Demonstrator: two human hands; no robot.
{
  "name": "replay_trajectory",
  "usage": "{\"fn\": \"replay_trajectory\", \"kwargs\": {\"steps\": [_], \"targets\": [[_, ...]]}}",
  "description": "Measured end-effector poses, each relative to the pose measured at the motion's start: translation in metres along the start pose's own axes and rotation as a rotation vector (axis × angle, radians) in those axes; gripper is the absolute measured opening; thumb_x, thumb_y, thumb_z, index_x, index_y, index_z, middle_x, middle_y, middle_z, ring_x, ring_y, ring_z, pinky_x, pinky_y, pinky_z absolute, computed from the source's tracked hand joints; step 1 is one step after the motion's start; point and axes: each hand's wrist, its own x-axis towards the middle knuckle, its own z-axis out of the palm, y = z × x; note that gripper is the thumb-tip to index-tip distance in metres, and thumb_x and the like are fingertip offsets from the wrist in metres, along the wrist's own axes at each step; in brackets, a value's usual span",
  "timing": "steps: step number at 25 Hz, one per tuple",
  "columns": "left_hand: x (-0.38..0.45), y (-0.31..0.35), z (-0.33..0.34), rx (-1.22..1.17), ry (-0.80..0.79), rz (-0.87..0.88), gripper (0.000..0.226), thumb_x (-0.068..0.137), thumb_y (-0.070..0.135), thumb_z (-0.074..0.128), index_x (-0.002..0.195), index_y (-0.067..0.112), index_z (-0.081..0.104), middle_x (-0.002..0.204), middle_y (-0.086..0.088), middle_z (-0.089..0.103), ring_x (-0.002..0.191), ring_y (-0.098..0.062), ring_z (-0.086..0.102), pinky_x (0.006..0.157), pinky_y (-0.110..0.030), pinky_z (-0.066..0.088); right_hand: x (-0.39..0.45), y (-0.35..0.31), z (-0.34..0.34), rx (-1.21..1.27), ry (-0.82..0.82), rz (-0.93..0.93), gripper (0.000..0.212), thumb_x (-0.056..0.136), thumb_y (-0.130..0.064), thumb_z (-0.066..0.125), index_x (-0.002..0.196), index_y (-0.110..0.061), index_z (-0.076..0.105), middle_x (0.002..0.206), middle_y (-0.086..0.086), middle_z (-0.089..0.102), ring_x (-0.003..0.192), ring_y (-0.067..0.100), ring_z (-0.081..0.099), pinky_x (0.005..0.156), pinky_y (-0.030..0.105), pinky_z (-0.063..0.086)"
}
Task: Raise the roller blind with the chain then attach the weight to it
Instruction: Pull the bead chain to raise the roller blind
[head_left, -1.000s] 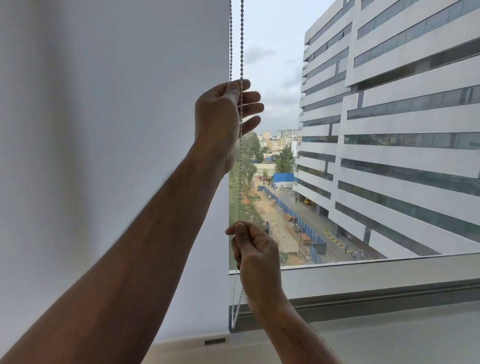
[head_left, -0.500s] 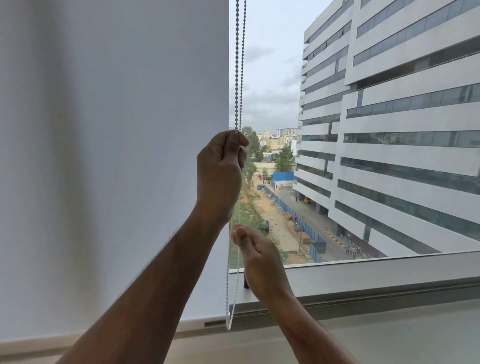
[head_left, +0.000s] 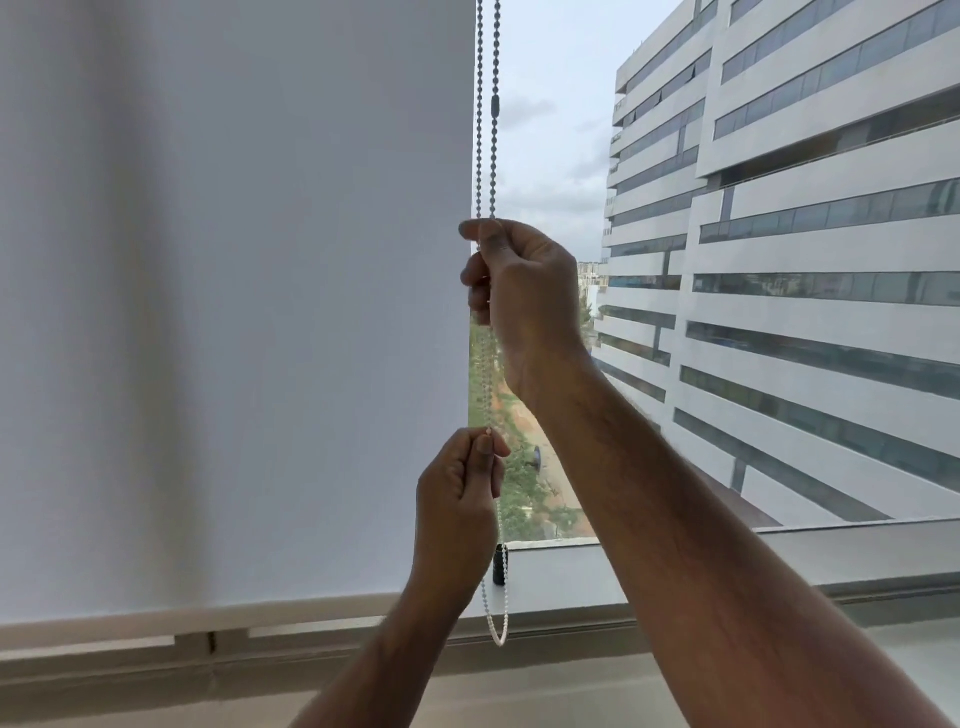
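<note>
A white roller blind (head_left: 234, 312) covers the left part of the window, its bottom bar (head_left: 156, 623) just above the sill. A beaded chain (head_left: 488, 156) hangs in two strands along the blind's right edge, with a dark connector high on the right strand. My right hand (head_left: 524, 291) grips the chain at mid-height. Below it, my left hand (head_left: 457, 499) pinches the same chain. The chain's loop (head_left: 498, 639) dangles under my left hand. A small dark weight (head_left: 500, 565) stands upright on the window ledge behind the chain, apart from it.
The grey window ledge (head_left: 779, 566) runs across the bottom, with the glass above it. Outside stand a large white office building (head_left: 805, 260) and trees and a road far below.
My left hand has drawn the chain down from high up to low. My right hand has let go low down and now grips above the left. The blind's bottom bar sits slightly higher.
</note>
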Motion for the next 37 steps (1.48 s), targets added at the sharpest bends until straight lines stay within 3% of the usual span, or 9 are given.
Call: {"fn": "replay_trajectory", "kwargs": {"steps": [6, 13, 18, 19, 21, 22, 28, 32, 37], "targets": [[-0.003, -0.008, -0.006, -0.106, -0.043, -0.167, 0.040, 0.111, 0.014, 0.043, 0.090, 0.026, 0.075, 0.076, 0.001, 0.073, 0.066, -0.015, 0.067, 0.059, -0.023, 0.055, -0.019, 0.025, -0.003, -0.005, 0.063, -0.078, 0.025, 0.105, -0.008, 0.051, 0.090, -0.004, 0.071, 0.055, -0.002, 0.037, 0.048, 0.009, 0.029, 0.045, 0.025, 0.022], [0.062, 0.054, -0.011, -0.253, 0.066, -0.060, 0.034, 0.112, 0.016, 0.041, 0.108, 0.020, 0.075, 0.098, 0.001, 0.081, 0.097, -0.015, 0.077, 0.081, -0.029, 0.064, -0.051, 0.053, -0.026, -0.139, 0.060, -0.116, 0.029, 0.106, -0.019, 0.053, 0.085, -0.022, 0.073, 0.051, -0.013, 0.054, 0.048, 0.002, 0.045, 0.049, 0.021, 0.039], [0.112, 0.116, 0.003, -0.383, -0.032, -0.076, 0.032, 0.112, 0.019, 0.041, 0.116, 0.013, 0.072, 0.095, -0.001, 0.079, 0.089, -0.015, 0.078, 0.075, -0.031, 0.060, -0.095, 0.088, -0.033, -0.090, 0.077, 0.033, 0.028, 0.104, -0.015, 0.056, 0.085, -0.022, 0.076, 0.069, 0.011, 0.059, 0.063, 0.030, 0.051, 0.059, 0.038, 0.048], [0.120, 0.126, 0.006, -0.396, -0.053, -0.069, 0.032, 0.112, 0.019, 0.041, 0.118, 0.011, 0.071, 0.096, -0.002, 0.079, 0.087, -0.014, 0.078, 0.073, -0.030, 0.061, -0.103, 0.095, -0.035, -0.089, 0.082, 0.066, 0.029, 0.104, -0.014, 0.056, 0.084, -0.022, 0.076, 0.073, 0.013, 0.058, 0.067, 0.033, 0.050, 0.085, 0.062, 0.046], [0.131, 0.137, 0.013, -0.405, -0.066, -0.049, 0.030, 0.111, 0.018, 0.043, 0.119, 0.009, 0.070, 0.094, -0.004, 0.077, 0.077, -0.011, 0.077, 0.065, -0.023, 0.060, -0.119, 0.106, -0.039, -0.076, 0.078, 0.111, 0.029, 0.103, -0.011, 0.056, 0.084, -0.021, 0.076, 0.073, 0.010, 0.059, 0.064, 0.024, 0.047, 0.071, 0.026, 0.026], [0.134, 0.139, 0.016, -0.399, -0.059, -0.039, 0.029, 0.111, 0.017, 0.045, 0.119, 0.008, 0.071, 0.088, -0.004, 0.075, 0.068, -0.009, 0.072, 0.058, -0.021, 0.057, -0.126, 0.110, -0.040, -0.065, 0.070, 0.125, 0.028, 0.103, -0.010, 0.056, 0.084, -0.019, 0.076, 0.067, 0.004, 0.059, 0.063, 0.016, 0.046, 0.064, 0.023, 0.051], [0.122, 0.123, 0.020, -0.304, 0.000, 0.019, 0.035, 0.107, 0.009, 0.050, 0.083, 0.020, 0.072, 0.058, 0.004, 0.049, 0.046, -0.008, 0.034, 0.044, -0.023, 0.028, -0.150, 0.131, -0.054, -0.204, 0.042, 0.092, 0.028, 0.103, -0.014, 0.058, 0.083, -0.026, 0.073, 0.050, -0.004, 0.048, 0.049, 0.003, 0.042, 0.050, 0.021, 0.035], [0.106, 0.109, 0.012, -0.300, 0.003, 0.048, 0.038, 0.109, 0.011, 0.047, 0.081, 0.024, 0.070, 0.056, 0.009, 0.049, 0.045, -0.005, 0.033, 0.043, -0.021, 0.028, -0.150, 0.132, -0.061, -0.291, 0.061, 0.141, 0.024, 0.099, -0.037, 0.054, 0.087, -0.036, 0.075, 0.069, -0.009, 0.074, 0.069, -0.001, 0.069, 0.068, 0.018, 0.052], [0.074, 0.081, 0.005, -0.222, 0.013, 0.058, 0.040, 0.109, 0.012, 0.048, 0.080, 0.028, 0.071, 0.055, 0.011, 0.049, 0.045, -0.003, 0.037, 0.044, -0.018, 0.032, -0.105, 0.092, -0.053, -0.298, 0.132, 0.024, 0.030, 0.100, -0.048, 0.046, 0.118, -0.038, 0.069, 0.119, -0.021, 0.071, 0.111, -0.011, 0.064, 0.090, 0.010, 0.048]]}}
